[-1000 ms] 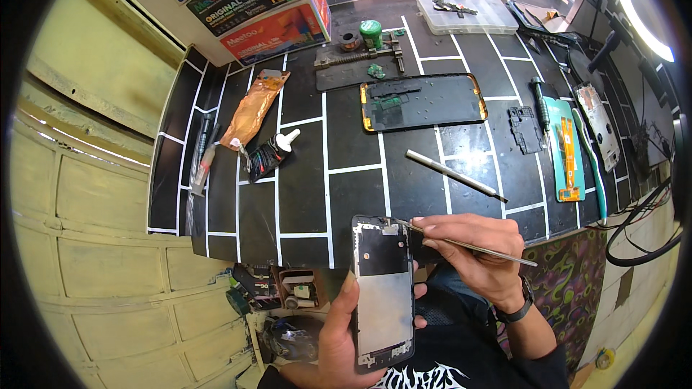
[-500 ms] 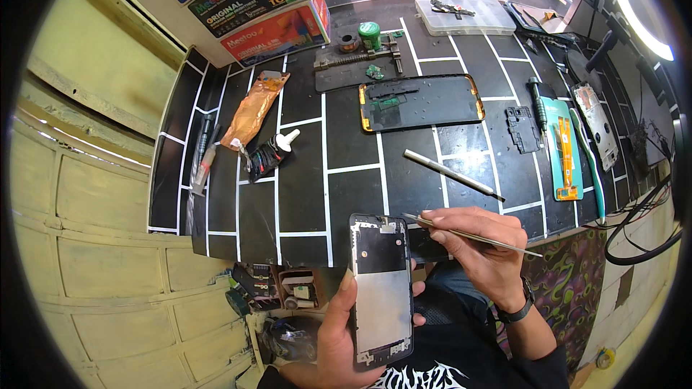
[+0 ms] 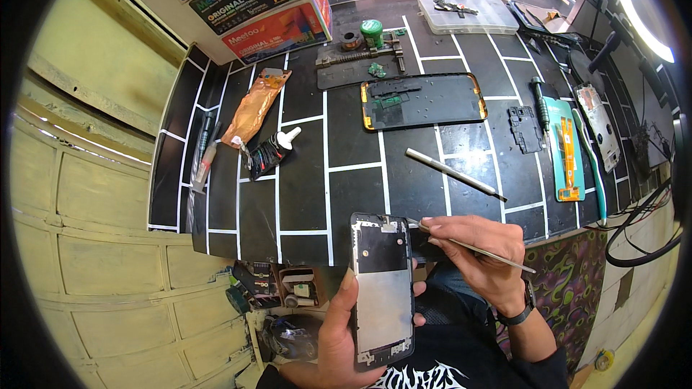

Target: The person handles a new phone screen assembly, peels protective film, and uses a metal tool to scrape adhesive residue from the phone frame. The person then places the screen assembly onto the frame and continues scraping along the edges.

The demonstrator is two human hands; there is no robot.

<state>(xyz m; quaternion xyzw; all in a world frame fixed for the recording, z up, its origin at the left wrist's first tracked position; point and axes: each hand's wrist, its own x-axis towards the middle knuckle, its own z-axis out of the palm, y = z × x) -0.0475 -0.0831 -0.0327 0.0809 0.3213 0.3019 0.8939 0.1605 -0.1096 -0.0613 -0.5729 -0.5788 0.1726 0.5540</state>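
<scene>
My left hand grips a phone's screen and frame by its long edges, thumb on the left side and fingertips on the right. The inner side faces up, silver below and black above. Pinched in my right hand is a thin metal tool that looks like tweezers. Its tip points left at the frame's upper right corner; whether it touches cannot be made out. Beyond my hands, a white pen-like tool with a dark tip lies on the black table.
Farther back lie a black phone back cover, a board holder and a green jar. At left are an orange pouch and a black glue tube. A screwdriver and an orange flex cable lie right.
The tool in my right hand has shifted slightly, its rear end a little lower and farther left. My left hand and the phone frame stay almost in place.
</scene>
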